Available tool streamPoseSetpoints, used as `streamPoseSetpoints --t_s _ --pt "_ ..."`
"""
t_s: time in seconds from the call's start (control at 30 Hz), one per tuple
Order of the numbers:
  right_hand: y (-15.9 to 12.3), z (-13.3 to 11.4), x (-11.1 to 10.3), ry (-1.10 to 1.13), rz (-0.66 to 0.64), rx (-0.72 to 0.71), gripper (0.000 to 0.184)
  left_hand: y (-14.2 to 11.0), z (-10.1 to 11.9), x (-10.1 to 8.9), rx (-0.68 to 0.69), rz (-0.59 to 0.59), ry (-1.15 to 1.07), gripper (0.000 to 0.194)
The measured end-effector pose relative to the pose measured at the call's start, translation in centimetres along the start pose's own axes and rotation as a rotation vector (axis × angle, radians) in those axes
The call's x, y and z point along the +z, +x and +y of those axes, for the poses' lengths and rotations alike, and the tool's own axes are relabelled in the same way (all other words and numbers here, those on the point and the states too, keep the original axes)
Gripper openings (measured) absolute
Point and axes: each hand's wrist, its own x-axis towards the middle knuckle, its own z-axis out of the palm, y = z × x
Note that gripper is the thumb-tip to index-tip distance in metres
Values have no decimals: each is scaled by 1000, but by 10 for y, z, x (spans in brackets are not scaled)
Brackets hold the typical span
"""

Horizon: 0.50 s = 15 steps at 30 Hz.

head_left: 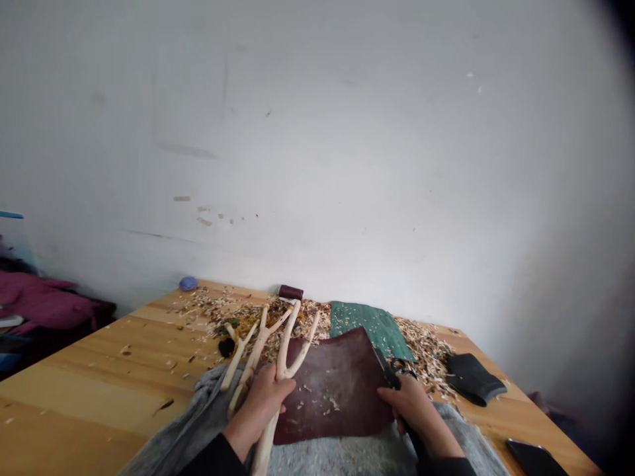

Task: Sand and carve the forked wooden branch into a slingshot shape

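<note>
My left hand (262, 400) is closed round the stem of a peeled, forked wooden branch (288, 350) that points away from me. Two more forked branches (248, 357) lie just to its left. A dark red leather sheet (337, 387) lies between my hands on a grey cloth (198, 423). My right hand (414, 406) rests at the sheet's right edge, fingers curled round a dark tool with black handles (397, 373); what kind of tool is unclear.
Wood shavings (426, 354) cover the back of the wooden table (99, 377). A green leather piece (372, 324), a dark brown roll (290, 292), a black pouch (473, 378), a phone (536, 457) and a blue lid (188, 283) lie around. A white wall stands behind.
</note>
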Motion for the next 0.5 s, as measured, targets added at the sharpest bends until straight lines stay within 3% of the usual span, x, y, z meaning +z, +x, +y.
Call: streamPoseSetpoints --t_s 0.1,0.2,0.37,0.43,0.5 --pt "10 -14 -10 53 106 -37 26 0 -2 1 135 -50 -219 26" --pt "34 -25 -33 50 217 -5 38 5 -3 -2 255 -13 -343 45" --pt "60 -34 -83 -78 340 100 43 9 -2 -5 131 -16 -427 59" --pt "55 -39 -90 -133 364 99 53 7 -1 -3 116 -69 -445 61" --pt "43 -44 -80 -179 347 61 60 3 1 0 133 -94 -444 61"
